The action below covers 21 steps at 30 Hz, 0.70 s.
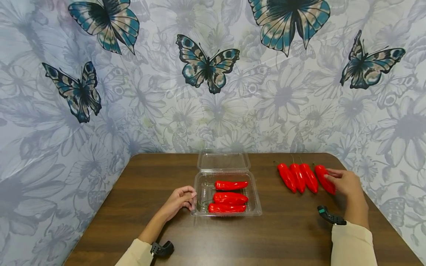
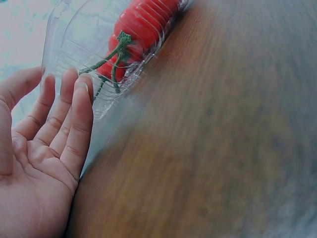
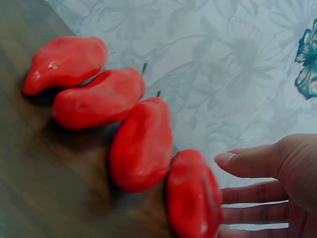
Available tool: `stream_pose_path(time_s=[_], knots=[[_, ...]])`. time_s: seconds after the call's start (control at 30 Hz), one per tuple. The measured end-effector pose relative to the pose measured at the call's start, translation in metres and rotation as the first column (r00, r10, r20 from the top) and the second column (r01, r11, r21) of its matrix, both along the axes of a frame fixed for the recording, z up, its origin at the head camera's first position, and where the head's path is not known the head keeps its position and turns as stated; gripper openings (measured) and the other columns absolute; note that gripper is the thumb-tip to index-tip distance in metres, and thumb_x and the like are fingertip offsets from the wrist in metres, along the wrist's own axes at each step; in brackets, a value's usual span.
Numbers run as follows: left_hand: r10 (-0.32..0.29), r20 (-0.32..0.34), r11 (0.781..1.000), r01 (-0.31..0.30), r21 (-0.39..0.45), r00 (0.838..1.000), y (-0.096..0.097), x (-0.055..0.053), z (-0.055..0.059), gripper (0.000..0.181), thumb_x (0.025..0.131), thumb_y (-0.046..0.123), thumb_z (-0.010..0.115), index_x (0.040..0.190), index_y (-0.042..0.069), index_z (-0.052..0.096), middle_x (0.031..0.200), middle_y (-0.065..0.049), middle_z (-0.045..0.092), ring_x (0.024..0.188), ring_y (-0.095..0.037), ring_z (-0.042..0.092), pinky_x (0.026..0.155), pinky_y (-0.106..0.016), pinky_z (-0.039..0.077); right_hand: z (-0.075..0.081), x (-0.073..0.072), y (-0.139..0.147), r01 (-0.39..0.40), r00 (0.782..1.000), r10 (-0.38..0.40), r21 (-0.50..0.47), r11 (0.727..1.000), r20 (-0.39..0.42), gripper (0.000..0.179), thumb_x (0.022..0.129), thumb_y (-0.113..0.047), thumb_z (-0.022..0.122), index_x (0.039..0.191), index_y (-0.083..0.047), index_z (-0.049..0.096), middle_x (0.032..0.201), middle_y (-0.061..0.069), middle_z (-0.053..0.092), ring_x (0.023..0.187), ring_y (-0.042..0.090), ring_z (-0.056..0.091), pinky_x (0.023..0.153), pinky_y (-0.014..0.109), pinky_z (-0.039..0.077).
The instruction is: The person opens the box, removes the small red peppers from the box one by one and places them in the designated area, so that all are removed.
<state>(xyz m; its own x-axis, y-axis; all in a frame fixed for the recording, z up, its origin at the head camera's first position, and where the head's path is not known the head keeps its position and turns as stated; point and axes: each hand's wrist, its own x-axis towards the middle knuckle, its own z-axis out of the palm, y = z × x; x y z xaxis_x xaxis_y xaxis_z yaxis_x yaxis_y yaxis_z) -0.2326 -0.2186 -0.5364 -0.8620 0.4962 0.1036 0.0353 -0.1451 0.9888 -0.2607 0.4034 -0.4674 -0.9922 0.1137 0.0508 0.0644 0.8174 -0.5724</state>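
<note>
A clear plastic clamshell container (image 1: 256,207) lies on the table with its lid (image 1: 223,161) folded back. Inside it, three glossy red peppers (image 1: 230,198) lie crosswise, green stems toward the left. My left hand (image 1: 179,201) holds the container's left rim, thumb at the top edge and fingertips against the side. To the right, several more red peppers (image 1: 297,178) lie in a slanted row. Beside the rightmost pepper (image 3: 194,193) is my right hand (image 1: 344,181), its straight fingers at the pepper's outer side. In the right wrist view the thumb stands apart from it.
The brown wooden table (image 1: 286,236) ends at the back against a butterfly-print wall covering (image 1: 219,118). The peppers on the right lie near the table's back right corner. Black wrist devices (image 1: 162,249) sit on both forearms, below light sleeves.
</note>
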Motion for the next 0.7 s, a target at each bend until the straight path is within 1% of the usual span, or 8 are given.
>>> stream_pose_path(time_s=[0.07,0.13,0.23,0.3,0.4,0.53,0.6,0.7], knots=[[0.003,-0.001,1.000,-0.003,0.000,1.000,0.000,0.000,0.000,0.024,0.105,0.007,0.053,0.110,-0.016,0.050,0.081,-0.004,0.065,0.066,-0.015,0.066,0.061,-0.027,0.057,0.005,0.001,0.001,0.001,1.000,0.000,0.037,0.999,-0.015,0.054,0.101,-0.033,0.063,0.133,0.010,0.056,0.112,0.036,0.066,0.082,0.041,0.064,0.063,0.039,0.051],[0.003,-0.005,1.000,-0.003,0.000,1.000,0.000,0.000,0.000,0.026,0.105,0.007,0.053,0.110,-0.017,0.049,0.081,-0.004,0.065,0.065,-0.015,0.066,0.061,-0.026,0.057,0.010,0.003,0.001,0.000,1.000,0.001,0.052,0.999,-0.023,0.054,0.100,-0.031,0.063,0.133,0.011,0.056,0.110,0.036,0.066,0.078,0.037,0.064,0.060,0.034,0.048],[0.003,0.002,1.000,-0.003,-0.002,1.000,0.000,0.000,0.000,0.027,0.105,0.008,0.053,0.111,-0.018,0.048,0.082,-0.003,0.065,0.065,-0.015,0.066,0.061,-0.026,0.057,0.017,0.004,0.001,0.002,0.998,0.003,0.085,0.996,-0.055,0.052,0.100,-0.031,0.063,0.132,0.010,0.057,0.108,0.035,0.067,0.083,0.040,0.064,0.060,0.033,0.046],[0.000,0.004,1.000,0.000,-0.001,1.000,0.000,0.000,0.000,0.028,0.105,0.008,0.053,0.111,-0.018,0.048,0.082,-0.003,0.065,0.065,-0.015,0.066,0.061,-0.026,0.057,0.022,0.005,0.000,0.002,0.997,0.006,0.095,0.995,-0.083,0.052,0.100,-0.031,0.063,0.132,0.010,0.057,0.107,0.035,0.067,0.084,0.043,0.064,0.060,0.036,0.047],[-0.001,0.007,1.000,0.001,0.001,1.000,0.000,0.000,0.000,0.028,0.105,0.009,0.053,0.111,-0.018,0.048,0.081,-0.004,0.065,0.065,-0.015,0.066,0.061,-0.026,0.057,0.032,0.008,-0.006,0.005,0.990,0.010,0.106,0.994,-0.143,0.052,0.101,-0.032,0.063,0.131,0.010,0.058,0.109,0.035,0.066,0.091,0.051,0.063,0.062,0.042,0.049],[-0.002,0.004,1.000,0.002,0.001,1.000,0.001,0.000,0.000,0.031,0.105,0.009,0.053,0.111,-0.021,0.046,0.081,-0.005,0.065,0.065,-0.016,0.065,0.060,-0.026,0.057,0.047,0.011,-0.017,0.000,0.972,0.026,0.109,0.994,-0.235,0.050,0.100,-0.031,0.063,0.129,0.010,0.061,0.111,0.034,0.066,0.098,0.055,0.061,0.068,0.052,0.051],[0.000,0.009,1.000,0.000,0.000,1.000,0.001,0.000,0.000,0.033,0.105,0.010,0.054,0.112,-0.022,0.046,0.081,-0.005,0.065,0.065,-0.016,0.065,0.060,-0.026,0.057,0.054,0.013,-0.022,-0.002,0.965,0.033,0.119,0.993,-0.260,0.050,0.100,-0.031,0.063,0.128,0.010,0.061,0.111,0.033,0.067,0.100,0.055,0.061,0.071,0.056,0.050],[0.001,0.010,1.000,-0.001,-0.003,1.000,0.001,0.000,0.000,0.035,0.105,0.010,0.054,0.113,-0.022,0.045,0.081,-0.005,0.065,0.065,-0.016,0.066,0.061,-0.026,0.057,0.064,0.014,-0.031,-0.010,0.964,0.044,0.131,0.991,-0.263,0.050,0.100,-0.032,0.063,0.129,0.010,0.061,0.112,0.033,0.067,0.101,0.055,0.061,0.075,0.060,0.049]])
